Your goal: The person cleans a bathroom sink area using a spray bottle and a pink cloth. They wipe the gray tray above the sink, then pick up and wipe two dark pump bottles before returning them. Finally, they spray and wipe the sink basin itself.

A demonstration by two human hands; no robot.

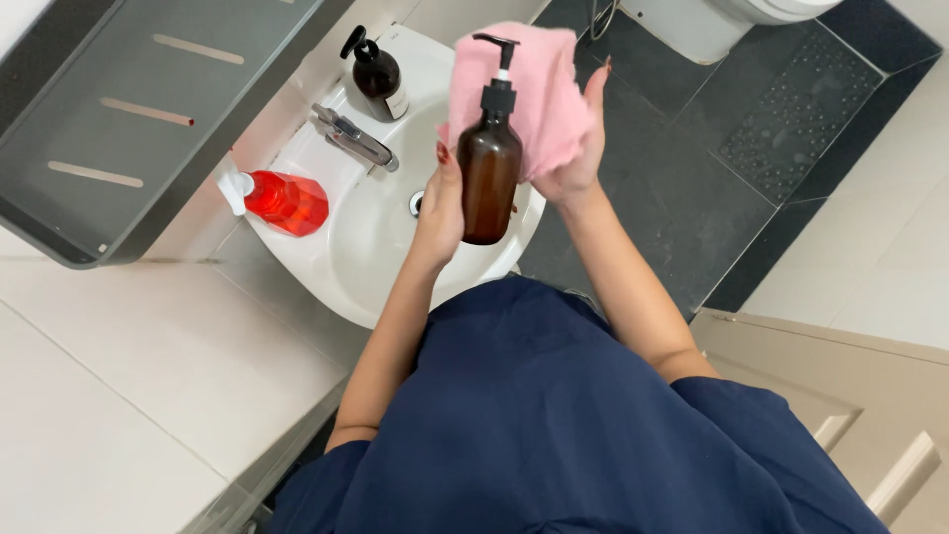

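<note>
- The red bottle [285,202] lay on the sink [366,267] rim, left of the tap [354,138]; a dark bottle [377,75] stood behind.
- The left hand [442,203] was raised over the basin, fingers closed round the brown bottle [489,163], holding it upright with its pump on top.
- The right hand [576,148] was lifted beside it, gripping a pink cloth [534,94] pressed against the bottle's right side and back.

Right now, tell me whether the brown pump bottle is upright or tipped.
Upright: the brown pump bottle stands pump-up in the left hand, above the sink.
</note>
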